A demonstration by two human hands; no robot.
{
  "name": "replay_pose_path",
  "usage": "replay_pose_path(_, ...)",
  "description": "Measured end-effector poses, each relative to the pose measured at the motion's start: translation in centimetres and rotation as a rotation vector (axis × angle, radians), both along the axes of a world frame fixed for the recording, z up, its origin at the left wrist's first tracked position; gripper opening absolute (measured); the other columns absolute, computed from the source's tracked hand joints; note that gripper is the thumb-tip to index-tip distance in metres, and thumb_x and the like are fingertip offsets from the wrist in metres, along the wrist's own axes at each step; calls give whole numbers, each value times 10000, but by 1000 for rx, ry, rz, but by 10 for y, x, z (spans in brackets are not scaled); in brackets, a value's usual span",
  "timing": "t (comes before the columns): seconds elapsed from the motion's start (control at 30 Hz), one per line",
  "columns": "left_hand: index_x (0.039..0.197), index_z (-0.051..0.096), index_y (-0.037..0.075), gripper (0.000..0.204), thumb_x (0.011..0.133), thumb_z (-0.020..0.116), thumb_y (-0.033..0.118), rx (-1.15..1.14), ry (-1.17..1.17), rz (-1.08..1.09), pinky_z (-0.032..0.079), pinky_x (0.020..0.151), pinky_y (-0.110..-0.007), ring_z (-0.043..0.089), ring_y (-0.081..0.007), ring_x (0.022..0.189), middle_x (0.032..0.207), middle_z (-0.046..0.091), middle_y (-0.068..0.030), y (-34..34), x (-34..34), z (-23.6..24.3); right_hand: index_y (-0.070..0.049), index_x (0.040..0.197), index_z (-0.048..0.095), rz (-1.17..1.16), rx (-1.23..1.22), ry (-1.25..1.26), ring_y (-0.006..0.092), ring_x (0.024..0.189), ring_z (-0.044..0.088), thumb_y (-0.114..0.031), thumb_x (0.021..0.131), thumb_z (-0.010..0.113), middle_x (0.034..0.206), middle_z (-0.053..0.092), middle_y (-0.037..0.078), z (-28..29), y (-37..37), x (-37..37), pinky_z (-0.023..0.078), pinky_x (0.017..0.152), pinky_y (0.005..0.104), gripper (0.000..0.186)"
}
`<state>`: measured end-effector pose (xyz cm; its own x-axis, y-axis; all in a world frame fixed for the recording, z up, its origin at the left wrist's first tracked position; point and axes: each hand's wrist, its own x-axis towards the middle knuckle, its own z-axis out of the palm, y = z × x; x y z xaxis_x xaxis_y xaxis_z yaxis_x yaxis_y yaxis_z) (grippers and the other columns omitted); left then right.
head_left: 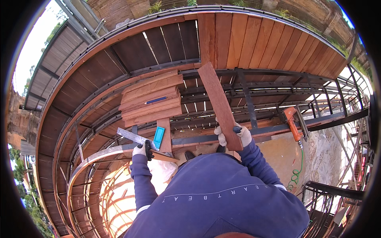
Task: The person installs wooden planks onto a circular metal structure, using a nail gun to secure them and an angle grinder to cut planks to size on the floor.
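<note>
A reddish wooden board (218,97) is in my right hand (245,135), which wears a pale glove with dark patches. The fingers wrap beneath the board near its close end, and its far end reaches the fitted planks. My left hand (143,150), gloved in white and black, grips a try square at its corner. The square has a silver metal blade (133,136) and a teal stock (158,137). Under the stock lies another short board (164,126). Beyond the left hand is a stack of cut boards (151,105), with a blue pencil (155,100) on top.
An orange nail gun (291,121) rests on the frame at right, its green coiled hose (295,176) hanging down. Curved black metal framing (246,95) has gaps between its bars. Fitted planks (254,41) cover the far right tier. A curved rail (91,158) runs at left.
</note>
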<state>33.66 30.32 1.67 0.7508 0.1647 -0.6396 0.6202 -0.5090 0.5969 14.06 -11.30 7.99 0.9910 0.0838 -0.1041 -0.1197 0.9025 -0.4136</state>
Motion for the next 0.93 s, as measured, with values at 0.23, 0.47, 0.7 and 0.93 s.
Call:
replay_pose_path(0.23,872,631,18,353,995,615,348,104,-89,21,478,369,-340,630,-234,438,606,623,-119,6,0,29,20,1532,317,-376,-735,119,227,964,644,-97,773,635,1256,589,201,-7,-16,-7,554,837,357,831)
replay_pose_path(0.47,1331,570,20,444,1049,550,362,-792,-409,-248,584,720,-312,726,-228,862,1023,690,-145,-101,8,128,26,1491,411,-668,-1945,-167,409,1127,616,-81,575,802,1293,588,260,53,1,7,517,968,427,1002)
replay_pose_path(0.7,1213,634,-21,303,954,708,117,-865,-597,-521,545,812,-275,664,-113,969,1057,712,-51,-193,28,195,23,1449,467,-727,-2027,-385,401,1026,645,-108,605,835,1196,636,228,53,33,42,523,909,476,930)
replay_pose_path(0.93,1254,644,-21,306,948,657,-12,-710,-912,-642,574,823,-254,693,-129,975,1141,723,-104,-199,131,246,-5,1449,481,-363,-2097,136,381,1153,610,-190,652,839,1217,624,234,-18,-17,24,476,1019,474,893)
